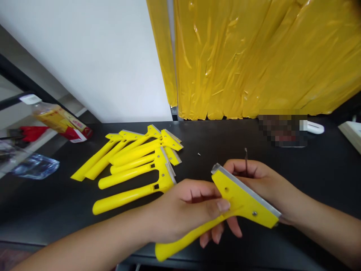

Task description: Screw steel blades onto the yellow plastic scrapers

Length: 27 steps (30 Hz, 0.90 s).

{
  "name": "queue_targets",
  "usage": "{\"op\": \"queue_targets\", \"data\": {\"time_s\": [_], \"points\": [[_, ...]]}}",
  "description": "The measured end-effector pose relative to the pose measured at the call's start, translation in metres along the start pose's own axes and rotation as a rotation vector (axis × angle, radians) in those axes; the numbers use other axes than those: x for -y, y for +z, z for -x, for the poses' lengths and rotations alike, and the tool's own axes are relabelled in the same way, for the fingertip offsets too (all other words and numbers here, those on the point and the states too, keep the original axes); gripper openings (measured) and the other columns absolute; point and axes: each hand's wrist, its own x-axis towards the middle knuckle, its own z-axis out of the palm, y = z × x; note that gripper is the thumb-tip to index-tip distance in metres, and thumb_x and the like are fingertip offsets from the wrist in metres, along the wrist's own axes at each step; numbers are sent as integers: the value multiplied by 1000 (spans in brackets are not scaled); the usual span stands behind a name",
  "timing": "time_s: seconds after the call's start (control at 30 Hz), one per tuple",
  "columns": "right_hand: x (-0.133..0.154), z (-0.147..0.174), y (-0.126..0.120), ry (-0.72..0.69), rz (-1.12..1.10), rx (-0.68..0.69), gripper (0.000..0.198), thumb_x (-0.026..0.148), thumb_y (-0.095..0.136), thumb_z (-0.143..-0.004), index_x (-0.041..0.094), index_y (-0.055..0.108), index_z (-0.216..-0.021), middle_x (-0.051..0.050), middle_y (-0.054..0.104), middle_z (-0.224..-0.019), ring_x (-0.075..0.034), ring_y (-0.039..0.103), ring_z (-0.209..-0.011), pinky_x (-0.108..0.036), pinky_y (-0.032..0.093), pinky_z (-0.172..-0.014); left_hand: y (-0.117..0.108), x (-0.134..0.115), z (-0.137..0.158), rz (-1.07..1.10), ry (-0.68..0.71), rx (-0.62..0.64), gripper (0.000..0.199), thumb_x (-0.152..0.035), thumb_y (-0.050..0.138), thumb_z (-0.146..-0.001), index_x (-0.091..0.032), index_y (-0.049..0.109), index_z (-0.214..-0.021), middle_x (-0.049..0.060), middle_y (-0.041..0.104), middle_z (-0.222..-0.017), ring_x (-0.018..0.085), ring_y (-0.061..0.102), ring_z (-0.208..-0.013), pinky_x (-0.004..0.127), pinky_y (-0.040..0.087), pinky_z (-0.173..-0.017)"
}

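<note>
My left hand (194,210) grips a yellow scraper (248,203) by the neck, its handle slanting down to the left and its thumb on the front. A metal blade strip runs along the upper edge of the scraper head. A screw shows in the right hole of the head; the left hole looks dark. Behind the head, my right hand (270,184) is closed around a thin metal rod (246,160) that stands up with a small bent tip. The scraper hides part of its fingers. Several more yellow scrapers (126,175) lie overlapping to the left.
A small screw (199,154) lies on the black table (214,139). At the left lean a drink bottle (62,118) and crumpled clear plastic (36,165). A blurred-out item (282,130) with a white object (315,127) sits at the back right. Yellow film (254,56) hangs behind.
</note>
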Motion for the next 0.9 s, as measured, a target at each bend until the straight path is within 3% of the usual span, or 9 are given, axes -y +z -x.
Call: {"op": "queue_targets", "data": {"time_s": [0.1, 0.3, 0.53, 0.7, 0.9], "points": [[0, 4, -1, 59, -114, 29, 45, 56, 97, -78, 17, 75, -85, -3, 75, -76, -12, 66, -62, -21, 51, -59, -2, 2, -2, -6, 9, -17, 36, -50, 77, -101, -14, 75, -104, 10, 79, -98, 9, 63, -67, 17, 53, -55], [4, 3, -9, -12, -175, 152, 38, 55, 82, -95, 17, 83, -94, -7, 80, -81, -14, 71, -71, -21, 50, -64, -4, -6, -3, -31, 49, -107, 32, -47, 74, -104, -14, 73, -101, 10, 78, -98, 8, 61, -66, 16, 52, -55], [7, 2, -13, 23, -72, 1, 38, 52, 99, -76, 23, 87, -97, -6, 79, -82, -15, 66, -65, -24, 50, -60, -8, -8, -5, -167, 16, -85, 27, -40, 69, -105, -14, 73, -99, 10, 78, -99, 10, 62, -71, 18, 53, -57], [7, -1, -16, -42, 17, 103, 30, 49, 94, -85, 21, 84, -87, -4, 77, -78, -13, 65, -68, -23, 49, -62, -9, -6, -6, -201, 8, -71, 30, -42, 67, -106, -15, 73, -95, 11, 78, -99, 11, 62, -70, 19, 54, -57], [7, 1, -17, 20, 25, 104, 37, 54, 93, -83, 20, 83, -93, -4, 77, -82, -13, 65, -70, -23, 47, -64, -10, -7, -5, -227, 16, -84, 32, -44, 67, -106, -14, 72, -95, 10, 78, -97, 9, 61, -66, 17, 54, -56]]}}
